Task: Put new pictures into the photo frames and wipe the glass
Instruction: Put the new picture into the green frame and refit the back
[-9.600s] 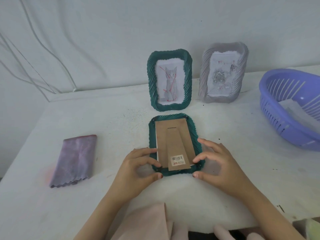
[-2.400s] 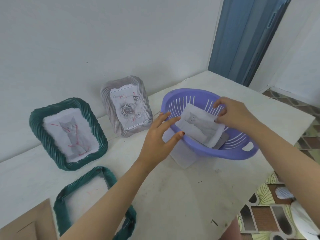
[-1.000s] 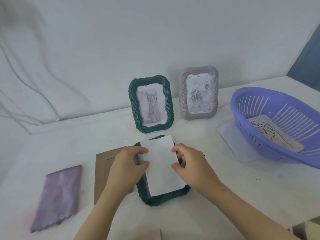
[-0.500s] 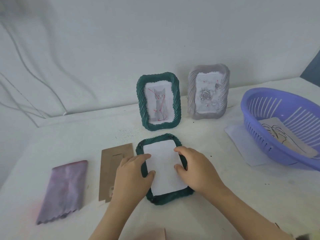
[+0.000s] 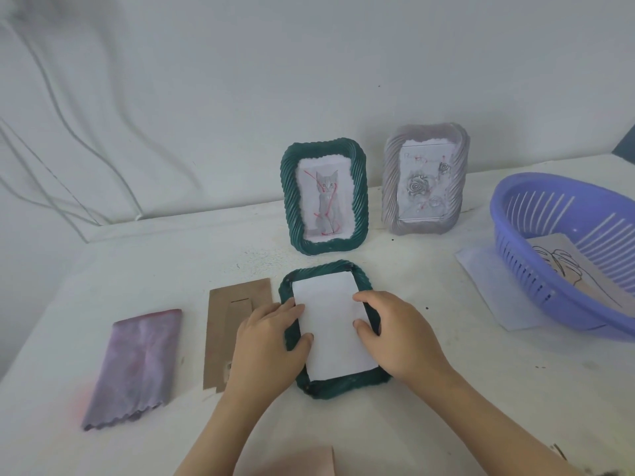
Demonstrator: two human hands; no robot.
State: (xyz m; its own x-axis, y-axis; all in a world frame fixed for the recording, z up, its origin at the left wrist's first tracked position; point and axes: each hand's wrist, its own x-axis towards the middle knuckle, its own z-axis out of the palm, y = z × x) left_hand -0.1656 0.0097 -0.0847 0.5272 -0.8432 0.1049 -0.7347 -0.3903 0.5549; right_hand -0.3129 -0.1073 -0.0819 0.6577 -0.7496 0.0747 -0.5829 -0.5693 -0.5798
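A dark green frame (image 5: 343,386) lies face down on the white table, its back open. A white picture sheet (image 5: 331,324) lies blank side up inside it. My left hand (image 5: 266,341) rests on the frame's left edge with thumb and fingertips pressing the sheet's left side. My right hand (image 5: 400,329) presses the sheet's right side with fingers and thumb. The brown cardboard backing (image 5: 228,324) lies left of the frame. A folded purple cloth (image 5: 135,362) lies further left.
Two frames stand against the wall: a green one with a cat picture (image 5: 324,197) and a grey one with a rose picture (image 5: 424,178). A purple basket (image 5: 536,259) with a drawing inside sits at right, a loose white sheet (image 5: 494,286) beside it.
The sheet taken from the basket has been laid down into the green frame's back. Both hands have gone from holding its edges to pressing it flat.
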